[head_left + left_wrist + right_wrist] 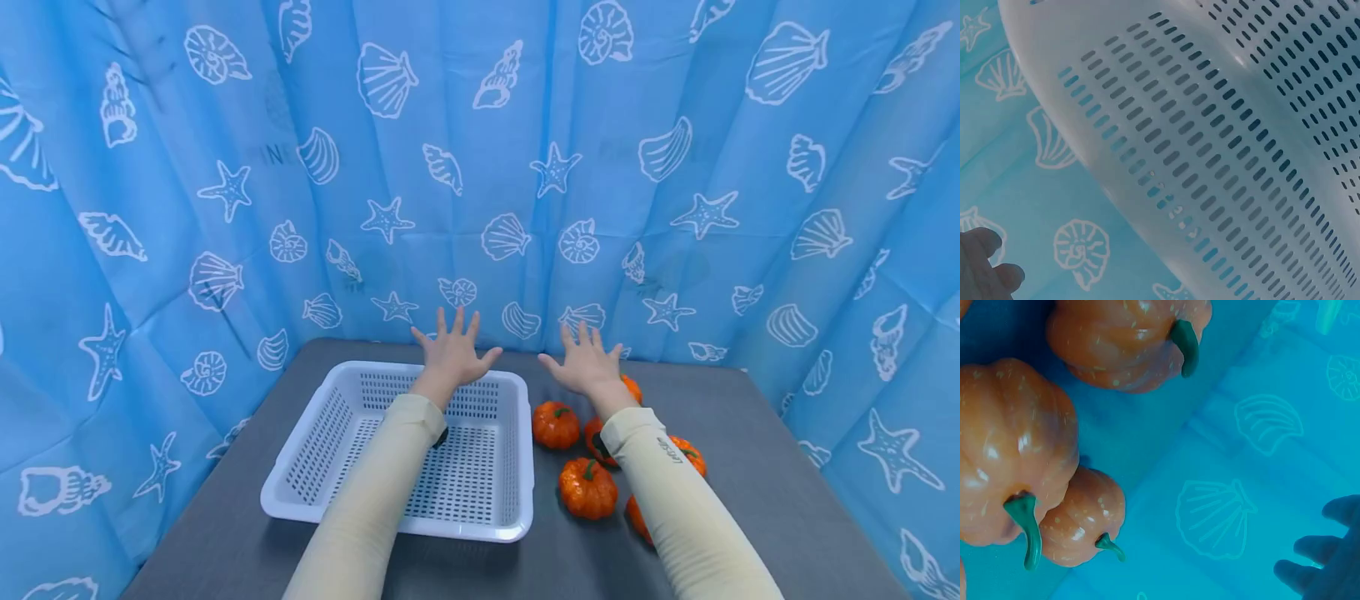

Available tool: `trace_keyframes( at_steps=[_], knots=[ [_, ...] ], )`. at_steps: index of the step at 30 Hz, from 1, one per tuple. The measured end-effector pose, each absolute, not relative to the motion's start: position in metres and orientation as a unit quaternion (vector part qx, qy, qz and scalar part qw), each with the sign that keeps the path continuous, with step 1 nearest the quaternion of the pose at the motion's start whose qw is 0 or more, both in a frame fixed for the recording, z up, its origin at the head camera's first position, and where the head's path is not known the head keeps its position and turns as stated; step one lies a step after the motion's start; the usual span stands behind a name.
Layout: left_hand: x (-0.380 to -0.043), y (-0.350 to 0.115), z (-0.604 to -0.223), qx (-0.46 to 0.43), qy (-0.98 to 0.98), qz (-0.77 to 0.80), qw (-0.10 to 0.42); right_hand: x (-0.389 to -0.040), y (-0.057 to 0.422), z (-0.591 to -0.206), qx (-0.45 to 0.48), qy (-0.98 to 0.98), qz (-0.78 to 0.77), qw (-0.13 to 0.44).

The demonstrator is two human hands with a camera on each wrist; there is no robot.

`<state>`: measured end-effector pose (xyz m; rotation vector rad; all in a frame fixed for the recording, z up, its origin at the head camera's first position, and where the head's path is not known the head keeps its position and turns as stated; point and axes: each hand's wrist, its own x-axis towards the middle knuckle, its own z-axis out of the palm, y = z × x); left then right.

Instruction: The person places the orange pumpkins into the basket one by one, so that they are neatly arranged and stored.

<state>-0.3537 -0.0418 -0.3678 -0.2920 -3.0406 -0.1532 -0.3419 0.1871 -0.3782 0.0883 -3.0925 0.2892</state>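
Over the far side of a white slotted plastic basket (397, 527), my left hand (452, 352) is held out with its fingers spread and nothing in it. The left wrist view shows the basket's wall (1166, 125) close up, with a few fingertips (1009, 276) at the lower left corner. My right hand (588, 364), also spread and holding nothing, hovers above several orange pumpkins with green stems. One pumpkin (556, 425) lies beside the basket and another pumpkin (588, 488) nearer me; the right forearm partly hides others. In the right wrist view a large pumpkin (1013, 450) fills the left.
A dark grey table (757, 483) bears the basket on the left and the pumpkins on the right. Behind it hangs a blue curtain (480, 192) printed with white shells and starfish, which wraps round both sides.
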Motion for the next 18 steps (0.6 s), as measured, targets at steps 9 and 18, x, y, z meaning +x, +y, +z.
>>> trace_keyframes(
  at_steps=[9, 18],
  knots=[
    [-0.355, -0.068, -0.348, -0.119, -0.988, -0.072, 0.066, -0.34, 0.202, -0.371, 0.023, -0.984, 0.177, -0.01],
    [-0.307, -0.135, -0.328, -0.132, -0.98, -0.104, 0.11, -0.321, 0.229, -0.367, 0.035, -0.965, 0.26, 0.0]
  ],
)
